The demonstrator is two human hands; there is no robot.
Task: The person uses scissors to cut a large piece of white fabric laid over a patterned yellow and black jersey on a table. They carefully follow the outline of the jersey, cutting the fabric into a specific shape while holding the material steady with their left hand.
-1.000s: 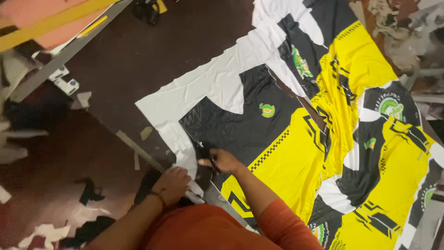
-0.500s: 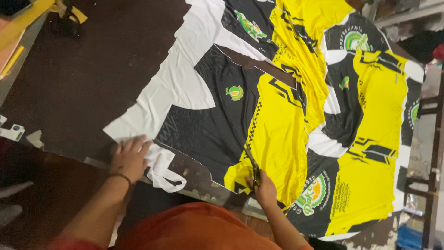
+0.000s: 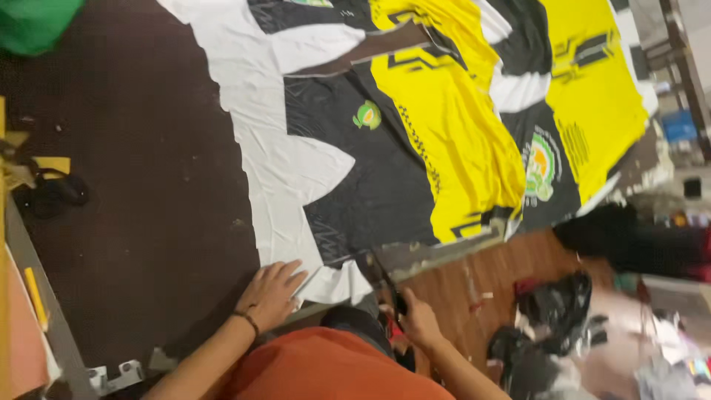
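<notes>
Moved since 0.5 s back: right hand [image 3: 418, 320] has slid off the yellow panel to the fabric's near edge; view swung too, so the floor scraps show now.
Left hand [image 3: 270, 294]: same job as before, flat on the white margin of the printed fabric [image 3: 385, 148], palm down, fingers spread, nothing gripped.
Right grip: closed round the handles of dark scissors [image 3: 386, 285], blades pointing up into the cloth edge. Can't tell how far the blades are open, too blurry.
Fabric spot: spread over the dark worktop [image 3: 148, 185], black/yellow/white panels, near edge hanging by the person's orange top [image 3: 326, 367].
Doing it well imo: keep the left palm close to the cut line so the cloth stays taut, long strokes, lower blade riding the worktop, follow the print border.
Misc: black offcuts on floor [image 3: 548, 311], green bundle [image 3: 37, 22] far corner.
</notes>
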